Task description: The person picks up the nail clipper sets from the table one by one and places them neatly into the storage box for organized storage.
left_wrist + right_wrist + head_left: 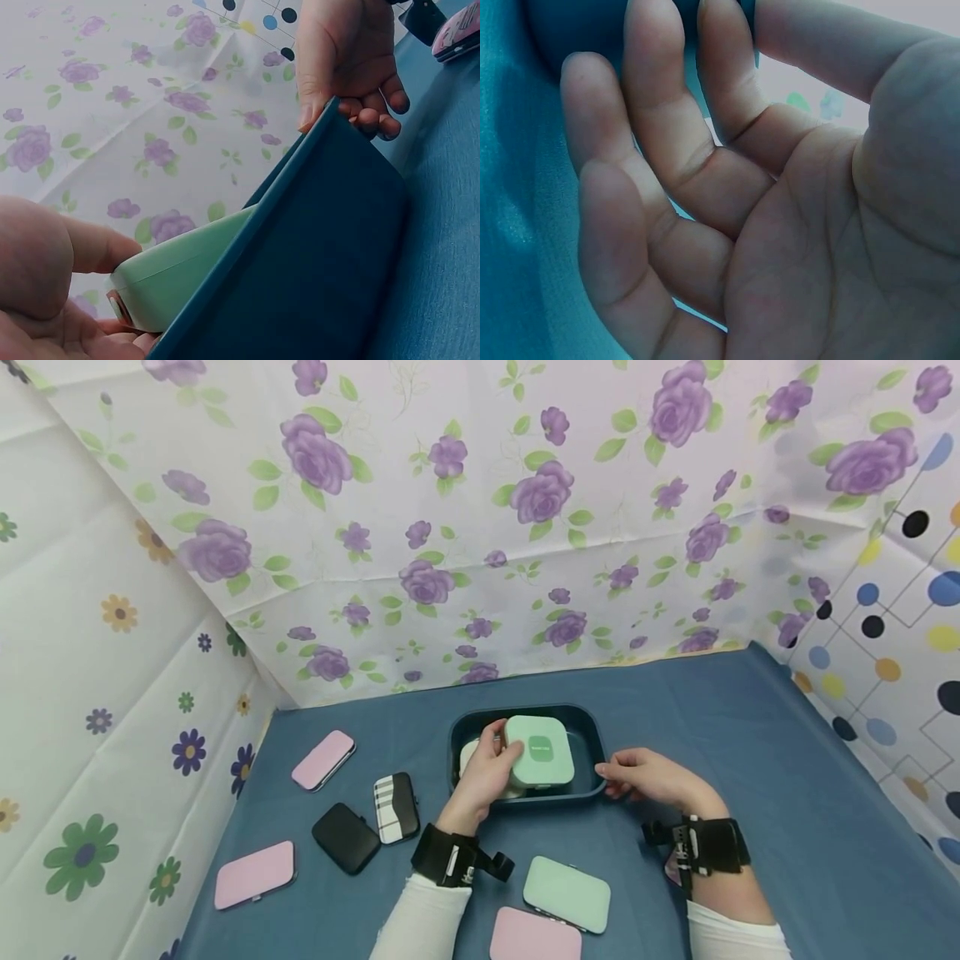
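Note:
A square mint-green case [551,752] with a darker label on its lid is inside the dark blue tray [592,714]. My left hand [480,772] grips its left side, thumb on top; in the left wrist view the case [176,274] tilts against the tray's rim, with a small clasp near my fingers. Partly hidden under that hand, a cream-coloured item [467,752] lies at the tray's left end. My right hand [652,775] pinches the tray's right rim between thumb and index finger, the other fingers loosely curled below, as the right wrist view shows.
On the blue cloth to the left lie a pink case [322,760], another pink case [255,875], a black case [346,838] and a white-and-black case [396,807]. Nearer me are a mint rectangular case [567,893] and a pink one [535,937]. Flowered sheets [480,527] wall the back.

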`<state>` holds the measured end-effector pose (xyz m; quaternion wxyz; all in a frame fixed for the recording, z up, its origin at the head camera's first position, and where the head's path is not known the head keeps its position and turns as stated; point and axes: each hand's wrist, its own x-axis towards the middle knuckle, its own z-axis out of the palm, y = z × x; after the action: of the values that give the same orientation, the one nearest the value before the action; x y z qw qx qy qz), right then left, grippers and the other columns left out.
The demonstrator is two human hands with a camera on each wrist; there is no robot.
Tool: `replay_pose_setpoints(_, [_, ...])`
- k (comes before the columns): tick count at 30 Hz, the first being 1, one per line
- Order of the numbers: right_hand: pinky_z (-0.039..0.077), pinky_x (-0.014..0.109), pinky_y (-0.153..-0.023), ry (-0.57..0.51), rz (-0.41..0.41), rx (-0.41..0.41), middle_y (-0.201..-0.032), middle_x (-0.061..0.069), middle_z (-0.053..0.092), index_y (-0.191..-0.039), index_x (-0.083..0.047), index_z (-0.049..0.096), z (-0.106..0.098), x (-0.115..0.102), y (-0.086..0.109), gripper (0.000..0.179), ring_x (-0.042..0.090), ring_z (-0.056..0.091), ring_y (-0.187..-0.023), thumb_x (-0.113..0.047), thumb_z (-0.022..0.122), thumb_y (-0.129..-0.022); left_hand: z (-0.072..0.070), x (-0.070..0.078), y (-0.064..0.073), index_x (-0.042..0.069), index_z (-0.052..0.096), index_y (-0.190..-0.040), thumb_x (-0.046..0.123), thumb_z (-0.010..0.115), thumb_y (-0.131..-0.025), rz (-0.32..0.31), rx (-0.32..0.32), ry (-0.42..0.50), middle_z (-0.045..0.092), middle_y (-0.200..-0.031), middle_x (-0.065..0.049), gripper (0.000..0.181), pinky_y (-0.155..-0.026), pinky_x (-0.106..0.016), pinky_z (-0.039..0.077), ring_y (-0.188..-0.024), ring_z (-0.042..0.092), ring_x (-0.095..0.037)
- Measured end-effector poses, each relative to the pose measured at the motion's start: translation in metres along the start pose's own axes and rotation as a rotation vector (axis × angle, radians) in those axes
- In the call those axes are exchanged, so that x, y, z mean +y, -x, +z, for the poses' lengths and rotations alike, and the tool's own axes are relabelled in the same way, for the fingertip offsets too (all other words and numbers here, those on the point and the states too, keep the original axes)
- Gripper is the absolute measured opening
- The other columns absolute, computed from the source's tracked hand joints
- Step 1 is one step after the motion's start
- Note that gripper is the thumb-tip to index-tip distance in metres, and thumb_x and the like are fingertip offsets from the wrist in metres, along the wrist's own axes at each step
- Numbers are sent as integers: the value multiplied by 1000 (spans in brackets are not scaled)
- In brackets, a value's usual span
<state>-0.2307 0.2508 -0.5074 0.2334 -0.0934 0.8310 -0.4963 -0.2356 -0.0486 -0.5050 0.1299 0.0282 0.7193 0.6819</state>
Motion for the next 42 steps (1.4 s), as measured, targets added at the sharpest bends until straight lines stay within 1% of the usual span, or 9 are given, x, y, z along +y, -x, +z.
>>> replay_pose_setpoints(3, [52, 41, -81, -1, 3, 2, -93, 8, 72, -95, -4, 68, 0, 0, 0, 38, 26, 69, -92, -38, 63, -110, -1, 0, 0, 8, 24, -169, 25, 55, -113, -9, -24, -19, 53, -153, -24, 66, -108, -47, 46, -129, 59, -29])
replay_pose_setpoints(10, [53, 41, -81, 4, 3, 7, -93, 8, 73, -94, -5, 68, -1, -1, -1, 37, 26, 69, -92, -38, 63, -110, -1, 2, 0, 7, 16, -171, 25, 50, -115, -4, -122, -93, 37, -167, -25, 68, -113, -48, 41, -145, 46, -33])
replay_pose_setpoints(14, [53, 41, -80, 3, 0, 9, -92, 9, 72, -94, -4, 68, -1, -1, -1, 37, 26, 69, -92, -37, 63, -110, -1, 3, 0, 10, 13, -172, 25, 48, -116, -4, -148, -105, 33, -169, -24, 68, -106, -41, 45, -144, 47, -32])
replay_pose_setpoints(18, [52, 41, -81, 4, 0, 6, -92, 9, 72, -94, -4, 68, -1, 0, 0, 37, 27, 69, -92, -37, 63, -110, -2, 2, 0, 13, 11, -173, 26, 48, -116, -11, -185, -147, 35, -168, -22, 69, -97, -37, 50, -134, 55, -31])
replay_pose_setpoints(21, [52, 41, -81, 8, 2, 2, -92, 9, 72, -94, -4, 68, -1, 0, 0, 37, 27, 69, -93, -38, 63, -110, -2, 3, 2, 13, 11, -173, 28, 51, -115, -7, -216, -204, 38, -168, -20, 72, -103, -42, 49, -139, 54, -32])
replay_pose_setpoints(25, [53, 41, -81, 17, 0, 5, -93, 9, 73, -93, -5, 67, -1, 1, 0, 38, 26, 70, -93, -38, 63, -110, -4, 4, 3, 12, 11, -173, 30, 59, -112, 5, -265, -240, 36, -170, -17, 80, -115, -48, 42, -152, 43, -30])
replay_pose_setpoints(30, [53, 41, -81, 30, -5, 10, -92, 8, 73, -90, -5, 64, -1, 2, 0, 38, 25, 70, -92, -38, 63, -110, -4, 2, 3, 8, 10, -172, 28, 67, -108, 52, -309, -285, 34, -171, -15, 88, -119, -48, 39, -156, 37, -29])
replay_pose_setpoints(35, [53, 42, -81, 34, -4, 10, -93, 8, 74, -90, -6, 65, 0, 2, 0, 39, 25, 70, -92, -39, 64, -110, 0, -1, 4, 5, 13, -171, 26, 69, -108, 103, -301, -344, 43, -166, -16, 86, -115, -45, 45, -148, 48, -29])
replay_pose_setpoints(42, [53, 41, -79, 36, -9, 13, -93, 8, 74, -88, -5, 64, -1, 2, 0, 39, 25, 70, -91, -38, 63, -110, 5, -1, 7, 7, 29, -168, 25, 67, -109, 115, -219, -394, 61, -152, -14, 72, -99, -34, 56, -134, 63, -24])
